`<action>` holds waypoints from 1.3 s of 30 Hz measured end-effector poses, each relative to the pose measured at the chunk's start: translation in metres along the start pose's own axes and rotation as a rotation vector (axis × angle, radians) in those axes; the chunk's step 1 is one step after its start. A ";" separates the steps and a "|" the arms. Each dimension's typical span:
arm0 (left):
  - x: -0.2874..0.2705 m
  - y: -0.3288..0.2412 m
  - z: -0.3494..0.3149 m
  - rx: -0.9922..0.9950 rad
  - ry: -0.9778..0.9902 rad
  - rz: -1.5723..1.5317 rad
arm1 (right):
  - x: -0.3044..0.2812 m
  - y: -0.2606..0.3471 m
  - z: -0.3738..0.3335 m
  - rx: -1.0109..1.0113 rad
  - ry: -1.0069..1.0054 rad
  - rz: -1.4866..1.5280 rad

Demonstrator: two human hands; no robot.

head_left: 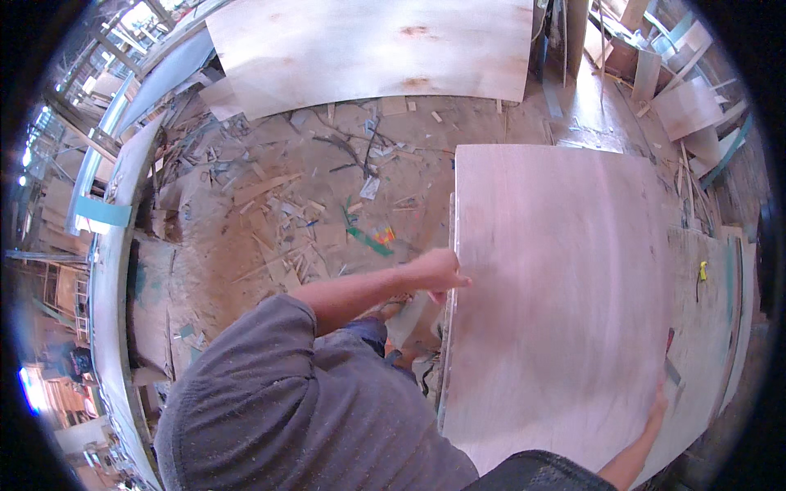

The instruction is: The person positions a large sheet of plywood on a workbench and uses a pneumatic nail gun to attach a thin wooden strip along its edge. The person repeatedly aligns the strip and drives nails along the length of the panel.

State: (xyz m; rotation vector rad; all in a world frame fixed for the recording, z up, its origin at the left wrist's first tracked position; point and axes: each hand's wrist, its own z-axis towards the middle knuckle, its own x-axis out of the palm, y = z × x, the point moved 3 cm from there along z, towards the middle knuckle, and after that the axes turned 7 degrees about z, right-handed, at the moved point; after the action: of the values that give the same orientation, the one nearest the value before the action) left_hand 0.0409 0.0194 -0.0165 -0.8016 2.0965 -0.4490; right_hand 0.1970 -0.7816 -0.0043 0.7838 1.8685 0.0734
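Observation:
A pale pinkish plywood sheet [557, 278] lies flat before me, right of the middle, on top of a larger pale board. My left hand [440, 272] is closed at its left edge, the thumb over the top face and the other fingers bent at or under the rim, partly hidden. At the sheet's lower right edge is my right hand [657, 407], gripping the side with its fingers mostly out of sight. A small dark red and grey tool [671, 360] rests beside that edge, just beyond my right hand.
Another large pale board [368, 49] stands at the far side. Wood scraps and offcuts [303, 262] litter the dirt floor to my left. A long bench edge [119, 270] runs along the left. A yellow item [702, 272] lies on the larger board [696, 327] at right.

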 end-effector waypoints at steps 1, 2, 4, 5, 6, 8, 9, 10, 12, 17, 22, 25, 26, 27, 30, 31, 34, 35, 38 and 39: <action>-0.004 0.026 0.013 0.061 -0.013 0.174 | 0.002 0.004 0.004 -0.005 0.003 -0.028; -0.022 0.033 0.015 0.075 -0.123 0.190 | 0.000 -0.001 0.004 0.006 -0.015 -0.043; -0.073 0.040 0.004 0.033 -0.433 0.060 | 0.001 -0.018 0.001 0.038 -0.049 -0.060; -0.092 0.058 0.003 0.044 -0.549 0.053 | 0.008 -0.018 0.007 0.044 -0.055 -0.075; -0.110 0.074 0.007 0.062 -0.659 0.043 | 0.012 -0.022 0.010 0.052 -0.060 -0.094; -0.141 0.081 0.029 0.191 -0.683 0.150 | 0.012 -0.027 0.012 0.090 -0.093 -0.156; -0.155 0.082 0.044 0.264 -0.699 0.196 | 0.008 -0.029 0.010 0.111 -0.116 -0.195; -0.165 0.083 0.060 0.347 -0.750 0.279 | 0.013 -0.029 0.008 0.118 -0.127 -0.232; -0.179 0.075 0.093 0.520 -0.838 0.459 | 0.032 -0.016 0.000 -0.014 -0.157 -0.217; -0.211 0.025 0.168 0.622 -0.412 0.665 | 0.050 -0.024 -0.017 0.082 -0.130 -0.359; -0.216 0.043 0.204 0.751 -0.293 0.729 | 0.051 -0.056 -0.001 -0.121 -0.317 -0.167; -0.219 0.021 0.208 0.692 -0.183 0.660 | 0.025 -0.087 -0.013 -0.009 -0.278 -0.530; -0.221 0.024 0.208 0.681 -0.189 0.697 | 0.033 -0.082 -0.013 -0.054 -0.280 -0.473; -0.226 0.025 0.199 0.652 -0.198 0.748 | 0.052 -0.066 -0.009 -0.113 -0.272 -0.403; -0.237 0.017 0.173 0.610 -0.218 0.722 | 0.071 -0.022 -0.010 -0.063 -0.240 -0.190; -0.239 0.021 0.176 0.639 -0.217 0.688 | 0.067 -0.023 -0.014 -0.002 -0.233 -0.130; -0.239 0.015 0.188 0.709 -0.191 0.621 | 0.054 -0.041 -0.024 0.001 -0.280 -0.002; -0.240 0.010 0.186 0.704 -0.173 0.635 | 0.052 -0.045 -0.025 0.042 -0.262 -0.066; -0.244 0.006 0.181 0.682 -0.149 0.632 | 0.058 -0.031 -0.016 0.098 -0.192 -0.215; -0.243 0.008 0.186 0.695 -0.137 0.609 | 0.053 -0.037 -0.018 0.099 -0.188 -0.257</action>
State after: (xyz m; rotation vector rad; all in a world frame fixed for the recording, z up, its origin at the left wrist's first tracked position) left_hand 0.2979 0.1833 0.0083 0.2021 1.7527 -0.6918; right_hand 0.1515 -0.7766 -0.0536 0.5902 1.7878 -0.2487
